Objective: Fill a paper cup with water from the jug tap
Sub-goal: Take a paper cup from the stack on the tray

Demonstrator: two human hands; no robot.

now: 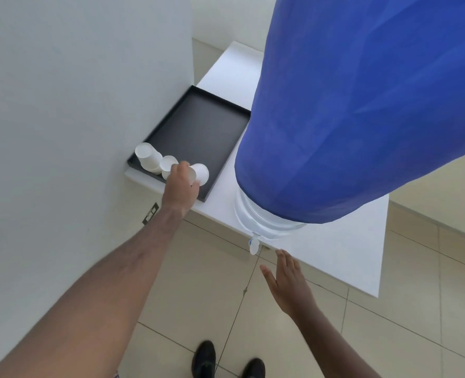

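Observation:
A large water jug (348,118) wrapped in blue cloth stands on a white table (343,255). Its small white tap (254,245) juts over the table's front edge. On the near end of a black tray (198,124) stand upside-down white paper cups: a stack (147,156), one more (168,162), and a single cup (200,173). My left hand (181,186) is closed around that single cup, fingers wrapped over its side. Just below and right of the tap hovers my right hand (287,282), flat with fingers apart, holding nothing.
A white wall (76,105) runs close along the tray's left side, with a socket plate (150,213) low on it. Beige floor tiles (198,296) and my two black shoes (227,361) lie below the table edge.

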